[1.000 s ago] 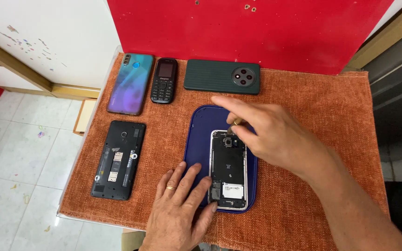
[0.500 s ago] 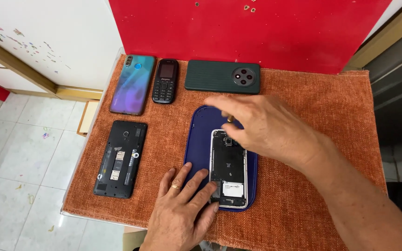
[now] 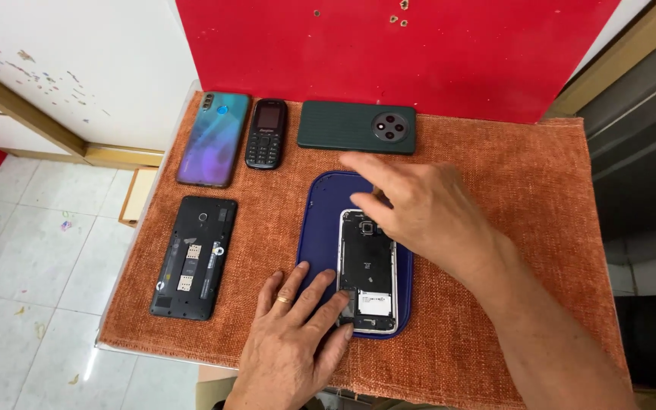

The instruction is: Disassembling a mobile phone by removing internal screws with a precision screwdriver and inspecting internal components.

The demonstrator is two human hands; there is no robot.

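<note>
Lying lengthwise, camera end away, opened phone (image 3: pixel 367 269) under flat left hand (image 3: pixel 291 345), loosely curled right hand (image 3: pixel 419 212).

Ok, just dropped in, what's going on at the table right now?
A person is working on an opened phone with its back cover off, lying on a blue mat. The left hand presses its lower edge; the right hand has fingertips at its top end. Four other phones lie on the orange cloth, one of them an opened black phone.
</note>
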